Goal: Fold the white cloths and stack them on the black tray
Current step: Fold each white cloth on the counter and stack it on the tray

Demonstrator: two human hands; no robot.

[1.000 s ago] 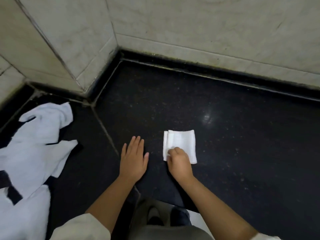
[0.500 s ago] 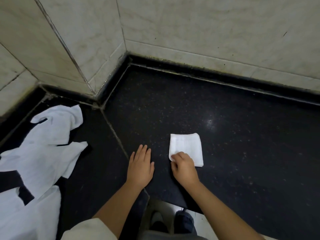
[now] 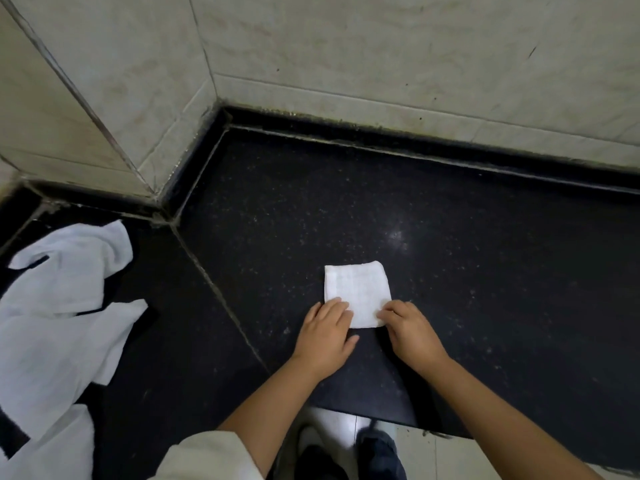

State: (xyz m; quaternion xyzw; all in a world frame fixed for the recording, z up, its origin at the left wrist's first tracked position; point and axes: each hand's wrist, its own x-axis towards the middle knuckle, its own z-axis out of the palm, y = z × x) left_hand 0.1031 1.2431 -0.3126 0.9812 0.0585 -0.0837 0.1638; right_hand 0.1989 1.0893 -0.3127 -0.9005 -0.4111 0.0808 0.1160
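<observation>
Head view: folded cloth [image 3: 356, 292] on black bench [image 3: 485, 289], both hands at its near edge.
Left hand [image 3: 325, 336] flat on near-left corner; right hand [image 3: 408, 329] fingers curled, pinching near-right corner. Soft, light, likely slumps; best lifted by both near corners. Unfolded cloths [image 3: 62, 306] heaped far left.

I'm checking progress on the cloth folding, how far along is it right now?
Done: one folded cloth lies as a small square on the black countertop. In hand: the left hand and right hand both touch its near corners. Left: the pile of unfolded white cloths at the left. No black tray or finished stack can be made out.
</observation>
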